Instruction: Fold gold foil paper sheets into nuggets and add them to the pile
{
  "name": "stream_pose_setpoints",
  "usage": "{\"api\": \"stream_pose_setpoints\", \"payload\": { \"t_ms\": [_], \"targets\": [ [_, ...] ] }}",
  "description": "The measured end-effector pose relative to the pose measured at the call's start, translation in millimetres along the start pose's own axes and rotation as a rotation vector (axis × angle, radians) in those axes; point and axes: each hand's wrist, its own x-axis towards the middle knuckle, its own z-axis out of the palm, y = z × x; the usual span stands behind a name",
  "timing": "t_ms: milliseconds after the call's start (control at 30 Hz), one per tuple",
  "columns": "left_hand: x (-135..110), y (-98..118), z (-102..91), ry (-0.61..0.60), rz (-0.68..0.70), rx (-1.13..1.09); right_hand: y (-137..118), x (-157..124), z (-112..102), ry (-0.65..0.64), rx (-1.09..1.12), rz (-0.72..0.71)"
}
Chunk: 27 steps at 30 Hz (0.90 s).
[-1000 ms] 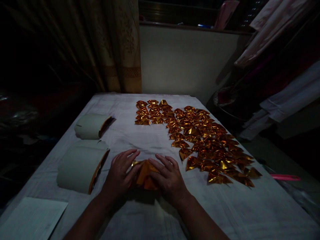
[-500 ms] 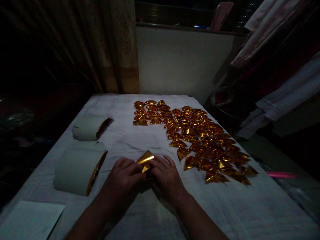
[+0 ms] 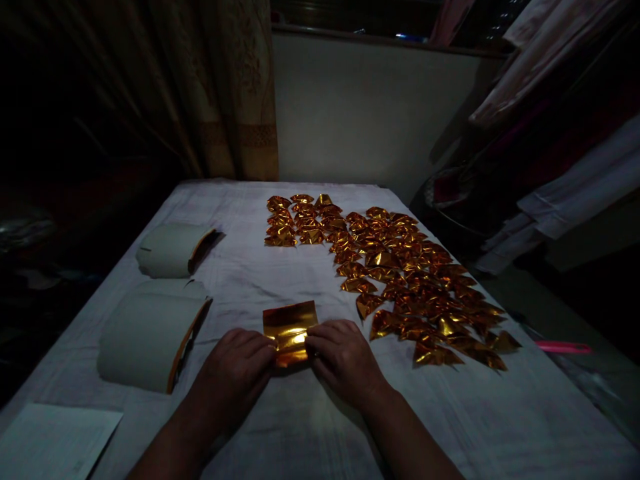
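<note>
A sheet of shiny gold foil paper (image 3: 290, 317) is held between my two hands near the middle of the table, its front part curved. My left hand (image 3: 243, 360) pinches its left edge, and my right hand (image 3: 345, 360) grips the right edge with fingers closed. Beyond and to the right lie many folded gold foil pieces (image 3: 383, 259), pointed at their ends and packed in close rows. Two curved stacks of sheets with pale grey backs, a near stack (image 3: 145, 333) and a farther stack (image 3: 167, 248), rest on the left, orange-gold showing along their edges.
A pale cloth (image 3: 225, 253) covers the table. At its near left corner lies a flat white sheet (image 3: 55, 437). A patterned curtain (image 3: 240, 100) hangs behind, beside a pale wall (image 3: 360, 107). Clothes (image 3: 575, 180) hang on the right above a pink object (image 3: 563, 347).
The foil paper, rolled or folded at an angle before, is now spread flatter and squarer between my hands. My hands have moved slightly apart. The view has tilted down a little.
</note>
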Motion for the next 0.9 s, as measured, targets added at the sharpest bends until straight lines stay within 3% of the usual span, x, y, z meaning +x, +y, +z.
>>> {"api": "stream_pose_setpoints", "payload": {
  "t_ms": [267, 567, 900],
  "targets": [
    [-4, 3, 8.4, 0.013, -0.158, -0.032, 11, -4, 0, 0.0, 0.026, 0.086],
    [2, 6, 14.1, -0.031, -0.437, 0.014, 4, 3, 8, 0.088, -0.01, 0.301],
    [10, 10, 11.5, -0.064, -0.491, 0.116, -4, 9, 13, 0.048, -0.22, 0.388]
  ]
}}
